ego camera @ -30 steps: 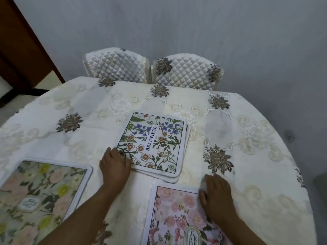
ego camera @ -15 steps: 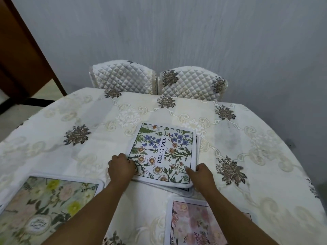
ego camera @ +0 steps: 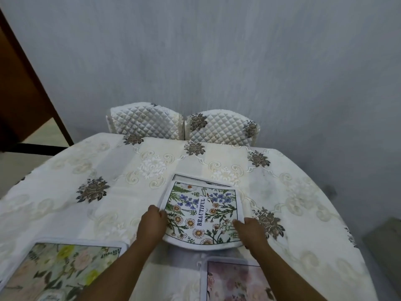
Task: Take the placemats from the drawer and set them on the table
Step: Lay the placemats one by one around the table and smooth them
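A white placemat printed with wildflowers and the word BEAUTIFUL point(ego camera: 200, 211) is held over the table's middle, its near edge lifted and bowed. My left hand point(ego camera: 152, 224) grips its near left edge and my right hand point(ego camera: 249, 232) grips its near right edge. Under it another placemat point(ego camera: 195, 180) lies flat, only its far edge showing. A green and yellow floral placemat point(ego camera: 63, 270) lies at the near left. A pink floral placemat point(ego camera: 234, 281) lies at the near right.
The table carries a cream embroidered cloth point(ego camera: 91, 174) with brown flower patches. Two quilted white chair backs point(ego camera: 145, 120) point(ego camera: 221, 128) stand at the far side against a grey wall. A dark wooden door frame point(ego camera: 26, 94) is at the left.
My right hand left the pink placemat and took the right edge of the BEAUTIFUL placemat. Both hands have lifted its near edge off the stack. The view has tilted up.
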Motion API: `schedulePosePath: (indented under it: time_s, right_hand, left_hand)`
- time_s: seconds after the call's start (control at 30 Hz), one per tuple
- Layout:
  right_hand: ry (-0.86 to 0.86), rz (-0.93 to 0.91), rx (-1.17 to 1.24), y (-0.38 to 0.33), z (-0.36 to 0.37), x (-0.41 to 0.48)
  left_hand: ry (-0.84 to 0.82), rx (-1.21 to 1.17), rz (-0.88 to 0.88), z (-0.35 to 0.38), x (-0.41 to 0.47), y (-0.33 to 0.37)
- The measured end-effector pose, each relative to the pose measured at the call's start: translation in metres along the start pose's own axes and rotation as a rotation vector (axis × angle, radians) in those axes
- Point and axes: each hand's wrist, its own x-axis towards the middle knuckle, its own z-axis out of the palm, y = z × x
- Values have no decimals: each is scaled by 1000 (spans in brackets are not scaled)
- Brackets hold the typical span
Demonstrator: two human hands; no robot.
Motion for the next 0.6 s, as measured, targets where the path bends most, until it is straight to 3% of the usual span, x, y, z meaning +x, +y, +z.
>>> schedulePosePath:
  time_s: [0.3,0.6]
  right_hand:
    - [200,-262,-358,-6,-83,-84]
    - [297,-270,-359,41,-187,-173]
  left_hand:
    - [113,17,271,-36,-104,47]
    - [104,-137,414,-44,-221,104]
